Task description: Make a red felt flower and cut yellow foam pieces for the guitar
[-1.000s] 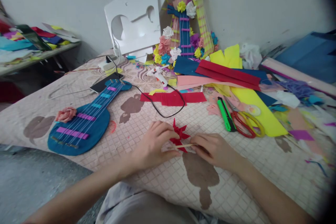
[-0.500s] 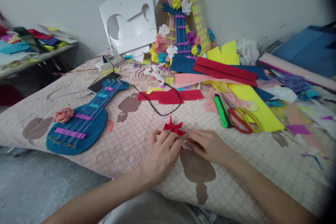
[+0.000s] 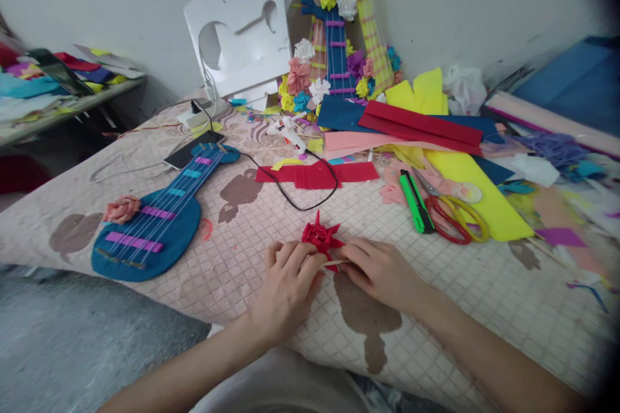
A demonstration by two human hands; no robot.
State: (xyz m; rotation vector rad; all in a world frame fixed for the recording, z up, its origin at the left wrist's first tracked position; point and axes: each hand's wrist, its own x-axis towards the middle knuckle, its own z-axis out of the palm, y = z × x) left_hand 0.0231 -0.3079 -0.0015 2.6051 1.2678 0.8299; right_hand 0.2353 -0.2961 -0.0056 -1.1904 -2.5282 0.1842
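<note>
A red crepe-paper flower point(image 3: 320, 233) with pointed petals lies between my two hands on the quilted cloth. Just below its centre, a thin pale wooden stick point(image 3: 336, 262) runs sideways across the lower petal. My left hand point(image 3: 291, 274) is closed at the stick's left end, thumb and forefinger pinching it. On the other side, my right hand point(image 3: 380, 271) has its fingers closed round the stick's right end, against the flower's right edge. Both hands' curled fingers hide the ends of the stick.
A blue paper guitar point(image 3: 150, 232) lies left. Ahead are a red paper strip point(image 3: 314, 174), a glue gun point(image 3: 289, 134) and its black cord. A green box cutter point(image 3: 415, 201), scissors point(image 3: 453, 216) and paper sheets point(image 3: 477, 190) lie right. Decorated guitars point(image 3: 336, 51) lean on the wall.
My left hand has shifted slightly left and down off the flower, so more of the petals and the stick show. My right hand stays near the flower's right edge.
</note>
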